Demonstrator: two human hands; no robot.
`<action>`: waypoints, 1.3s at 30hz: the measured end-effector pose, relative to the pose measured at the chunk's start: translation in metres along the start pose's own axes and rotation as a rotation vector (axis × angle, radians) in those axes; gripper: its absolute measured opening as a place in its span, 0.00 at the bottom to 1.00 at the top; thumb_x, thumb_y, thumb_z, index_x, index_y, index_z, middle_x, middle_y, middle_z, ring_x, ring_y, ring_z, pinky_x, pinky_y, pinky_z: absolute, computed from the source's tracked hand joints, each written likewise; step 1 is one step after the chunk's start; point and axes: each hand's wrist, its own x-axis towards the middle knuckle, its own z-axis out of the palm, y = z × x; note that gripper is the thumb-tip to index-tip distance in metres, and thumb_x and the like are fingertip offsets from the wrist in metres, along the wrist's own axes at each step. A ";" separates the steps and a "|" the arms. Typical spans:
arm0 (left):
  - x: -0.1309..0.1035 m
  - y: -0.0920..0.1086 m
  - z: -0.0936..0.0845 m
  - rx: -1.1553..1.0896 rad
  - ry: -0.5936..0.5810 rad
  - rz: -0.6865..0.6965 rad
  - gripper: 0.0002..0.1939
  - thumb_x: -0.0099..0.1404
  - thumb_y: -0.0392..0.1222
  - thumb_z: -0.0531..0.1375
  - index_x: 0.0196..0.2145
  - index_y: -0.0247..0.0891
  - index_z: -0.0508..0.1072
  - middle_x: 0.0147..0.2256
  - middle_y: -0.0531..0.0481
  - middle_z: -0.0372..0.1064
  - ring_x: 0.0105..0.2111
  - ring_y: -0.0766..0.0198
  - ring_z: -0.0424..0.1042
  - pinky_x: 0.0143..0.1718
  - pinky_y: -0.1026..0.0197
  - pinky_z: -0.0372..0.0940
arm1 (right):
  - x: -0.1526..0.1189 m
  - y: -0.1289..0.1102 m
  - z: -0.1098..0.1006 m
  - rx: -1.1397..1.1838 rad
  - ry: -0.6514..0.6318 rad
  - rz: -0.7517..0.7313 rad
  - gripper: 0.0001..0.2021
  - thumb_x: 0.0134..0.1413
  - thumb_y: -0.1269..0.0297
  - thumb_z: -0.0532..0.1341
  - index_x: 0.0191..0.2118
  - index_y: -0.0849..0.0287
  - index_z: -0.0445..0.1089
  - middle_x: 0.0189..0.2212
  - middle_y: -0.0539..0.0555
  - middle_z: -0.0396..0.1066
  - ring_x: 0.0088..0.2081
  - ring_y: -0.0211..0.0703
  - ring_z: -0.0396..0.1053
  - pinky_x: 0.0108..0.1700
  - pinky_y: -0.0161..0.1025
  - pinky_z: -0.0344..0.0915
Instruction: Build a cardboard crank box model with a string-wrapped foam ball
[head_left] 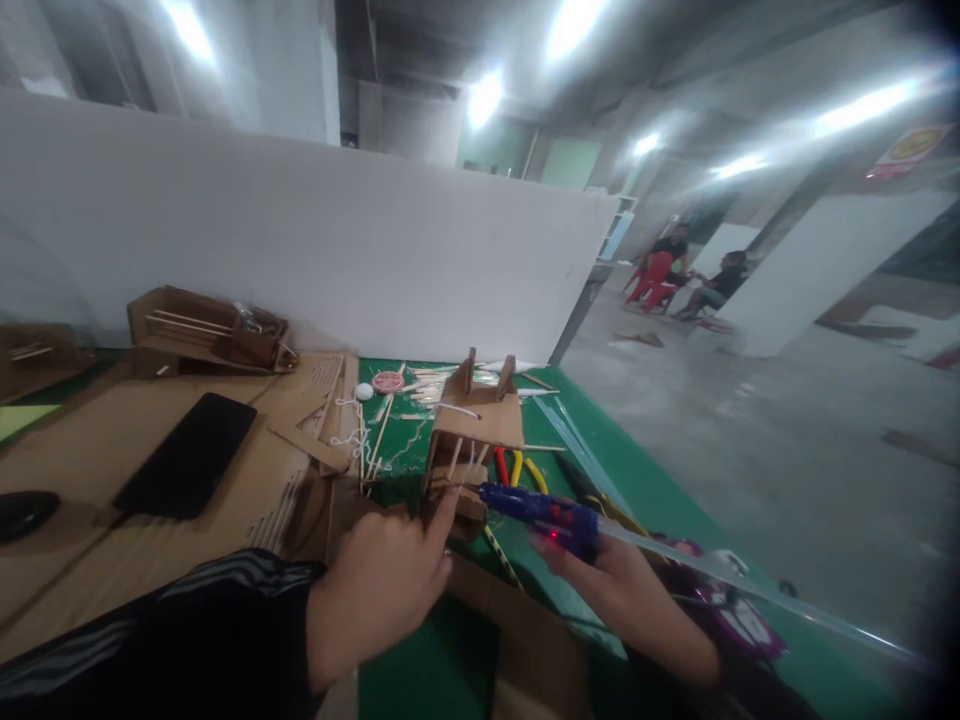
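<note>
While the right hand (600, 575) is wrapped around a blue glue gun (540, 510), the left hand (386, 580) holds a forefinger at the cardboard model (480, 412); whether it pinches anything I cannot tell. The model stands on the green table (660, 490), tool handles (517, 468) crowding its right, green surface showing along the right edge.

Box (491, 415) between phone (187, 457) and glue gun (540, 510)
Phone on cardboard (292, 393) at left; sticks (427, 385) on the table (611, 440) behind the box, pliers (517, 467) right of it; a board (300, 230) behind the table.
</note>
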 end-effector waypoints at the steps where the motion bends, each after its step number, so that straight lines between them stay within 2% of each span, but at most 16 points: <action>1: 0.000 0.000 0.000 -0.010 0.010 0.000 0.31 0.69 0.42 0.49 0.67 0.29 0.49 0.32 0.40 0.74 0.29 0.50 0.75 0.26 0.50 0.71 | 0.000 0.002 0.001 0.010 0.003 0.004 0.17 0.54 0.49 0.62 0.37 0.60 0.78 0.24 0.53 0.74 0.27 0.46 0.69 0.26 0.37 0.67; 6: -0.002 0.000 0.002 -0.068 0.081 0.005 0.31 0.69 0.43 0.48 0.66 0.28 0.50 0.40 0.36 0.73 0.39 0.49 0.73 0.32 0.50 0.71 | 0.000 0.006 0.001 0.012 -0.013 0.017 0.19 0.55 0.49 0.61 0.40 0.61 0.77 0.25 0.54 0.75 0.28 0.46 0.69 0.27 0.36 0.67; 10: -0.002 -0.001 0.002 -0.091 0.086 0.021 0.31 0.69 0.43 0.47 0.66 0.26 0.50 0.44 0.34 0.72 0.44 0.47 0.71 0.35 0.49 0.71 | 0.001 0.002 -0.001 -0.040 -0.038 0.007 0.17 0.56 0.50 0.60 0.39 0.60 0.76 0.27 0.54 0.75 0.29 0.46 0.70 0.29 0.38 0.69; 19: -0.004 -0.001 0.002 -0.090 0.090 0.017 0.32 0.68 0.43 0.49 0.65 0.26 0.51 0.49 0.31 0.71 0.47 0.46 0.71 0.37 0.46 0.71 | 0.005 -0.013 -0.007 -0.078 -0.072 -0.072 0.16 0.58 0.52 0.59 0.36 0.61 0.75 0.32 0.56 0.76 0.34 0.48 0.72 0.34 0.40 0.70; 24: -0.004 -0.001 0.003 -0.081 0.078 0.023 0.32 0.67 0.43 0.50 0.65 0.27 0.52 0.49 0.31 0.71 0.48 0.44 0.70 0.38 0.46 0.71 | 0.010 -0.023 -0.014 -0.107 -0.097 -0.085 0.17 0.57 0.51 0.60 0.38 0.60 0.76 0.27 0.53 0.74 0.27 0.45 0.70 0.30 0.38 0.68; 30: -0.005 -0.002 0.008 -0.101 0.067 0.023 0.31 0.68 0.43 0.50 0.65 0.28 0.51 0.52 0.32 0.70 0.52 0.43 0.67 0.40 0.45 0.70 | 0.011 -0.023 -0.015 -0.118 -0.115 -0.034 0.16 0.56 0.51 0.60 0.37 0.60 0.77 0.19 0.50 0.70 0.23 0.43 0.67 0.23 0.35 0.64; 39: -0.007 -0.001 0.008 -0.104 0.062 0.033 0.30 0.69 0.44 0.48 0.65 0.29 0.52 0.55 0.34 0.67 0.55 0.44 0.63 0.43 0.46 0.68 | 0.012 -0.016 -0.016 -0.240 -0.153 -0.053 0.18 0.59 0.50 0.57 0.39 0.60 0.75 0.22 0.51 0.71 0.23 0.44 0.66 0.27 0.38 0.65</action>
